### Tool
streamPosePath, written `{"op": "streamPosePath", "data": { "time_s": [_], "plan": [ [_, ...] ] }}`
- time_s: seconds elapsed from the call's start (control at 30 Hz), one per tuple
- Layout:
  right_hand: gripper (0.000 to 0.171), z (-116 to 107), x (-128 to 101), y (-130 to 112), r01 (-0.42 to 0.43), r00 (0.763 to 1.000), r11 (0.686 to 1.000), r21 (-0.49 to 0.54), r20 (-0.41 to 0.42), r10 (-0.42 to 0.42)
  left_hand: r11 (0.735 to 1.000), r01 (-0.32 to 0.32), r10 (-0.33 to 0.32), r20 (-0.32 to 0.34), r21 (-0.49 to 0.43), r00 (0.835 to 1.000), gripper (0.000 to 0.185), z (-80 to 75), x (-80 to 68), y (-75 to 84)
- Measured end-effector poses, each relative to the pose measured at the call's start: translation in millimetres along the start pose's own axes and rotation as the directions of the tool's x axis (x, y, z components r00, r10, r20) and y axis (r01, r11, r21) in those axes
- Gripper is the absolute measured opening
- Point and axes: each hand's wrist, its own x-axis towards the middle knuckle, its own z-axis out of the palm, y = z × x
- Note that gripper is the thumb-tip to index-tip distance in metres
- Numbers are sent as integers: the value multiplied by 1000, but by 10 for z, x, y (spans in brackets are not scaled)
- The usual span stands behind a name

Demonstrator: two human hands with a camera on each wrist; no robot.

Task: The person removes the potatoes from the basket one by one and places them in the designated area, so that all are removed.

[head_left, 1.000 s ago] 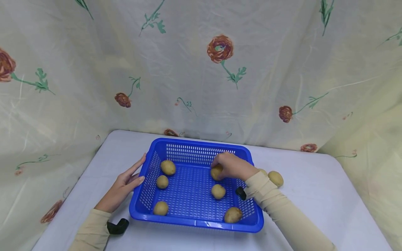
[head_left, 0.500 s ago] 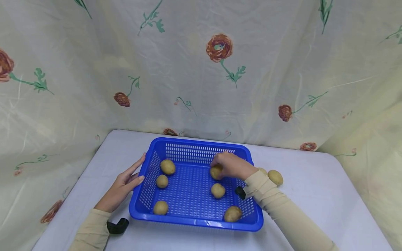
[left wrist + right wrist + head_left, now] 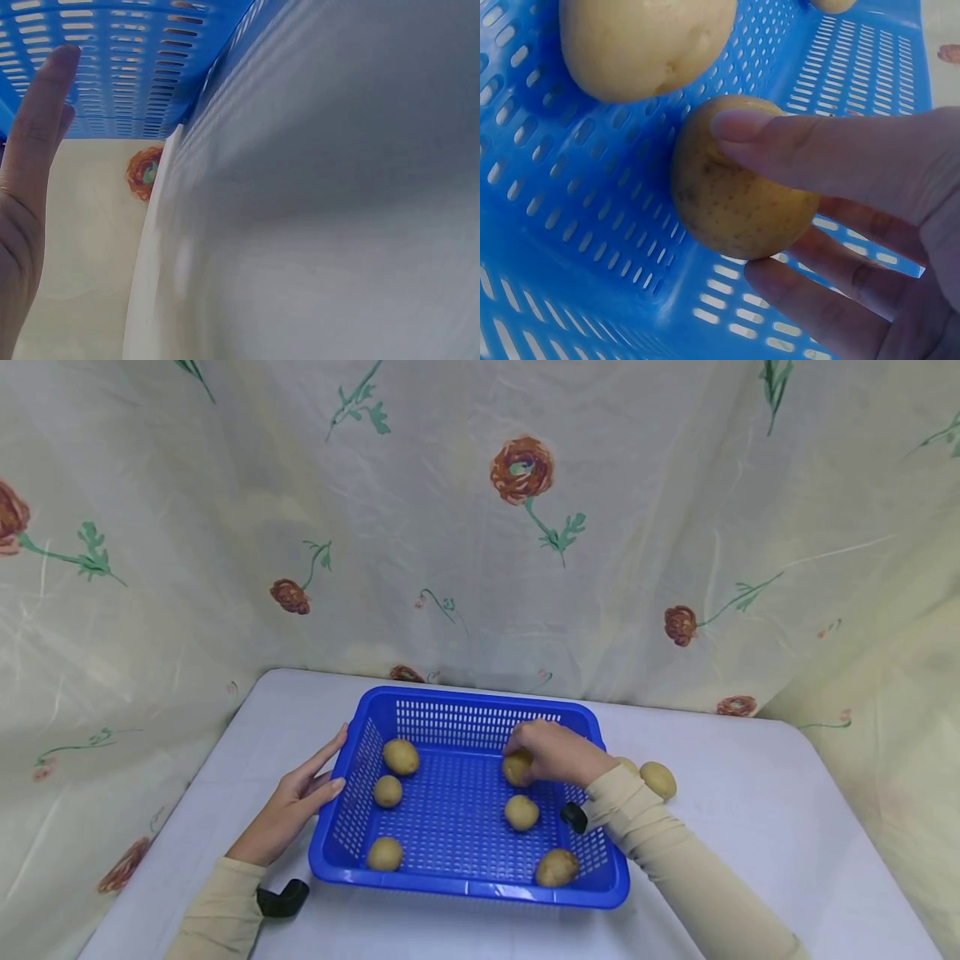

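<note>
While pinching round tan potato with right hand, touches with spread left hand blue plastic basket holding five more.

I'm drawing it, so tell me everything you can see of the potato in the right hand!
The potato is roundish and yellow-brown, its skin unpeeled with small dark specks. The right hand holds it, thumb across one side, fingers at another, inside the blue basket, toward the far right corner. I can't tell if it touches the bottom.
</note>
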Motion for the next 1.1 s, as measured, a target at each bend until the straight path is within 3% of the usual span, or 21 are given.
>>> {"op": "streamPosePath", "data": {
  "time_s": [0.87, 1.1],
  "plan": [
    [39, -94, -99, -99, 22, 993, 999, -40, -114, -26, 1000, 1, -1, -7, 8, 1000, 66, 13, 4, -6],
    [38, -137, -173, -131, 25, 988, 1000, 6, -153, -24, 1000, -2, 2, -6, 6, 1000, 66, 9, 1, 5]
  ]
}}
